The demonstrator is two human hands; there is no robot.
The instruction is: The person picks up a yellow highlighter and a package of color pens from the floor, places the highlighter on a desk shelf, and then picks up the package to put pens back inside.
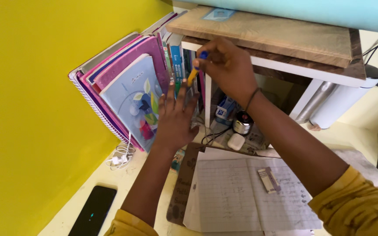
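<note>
Right hand (pixel 228 65) up high, grip pinched tight around a slim yellow pen with a blue cap (pixel 196 70), fingertips bunched at the capped end. The pen's long axis runs steeply, blue cap on top, yellow barrel slanting down and a touch to the left, so its lower end points into the row of upright book spines (pixel 178 65) just beside it. Left hand (pixel 176 116) sits directly below, grip spread wide, fingers fanned and flat against the books, holding nothing; its fingertips reach up close under the pen's lower tip. So the pen lies above the left hand and in front of the right, with the right hand plainly the one that has it. Further left, a leaning stack of pink and purple spiral notebooks with a pale blue cover in front (pixel 130 91) tilts against the yellow wall (pixel 31 109). Overhead, the white shelf with a brown board on it (pixel 285 41). Down on the pale surface (pixel 88 181): an open lined notebook (pixel 241 196) with a small eraser (pixel 268 180) on it, a black phone (pixel 93 210), a tangle of white cable (pixel 120 158)
</note>
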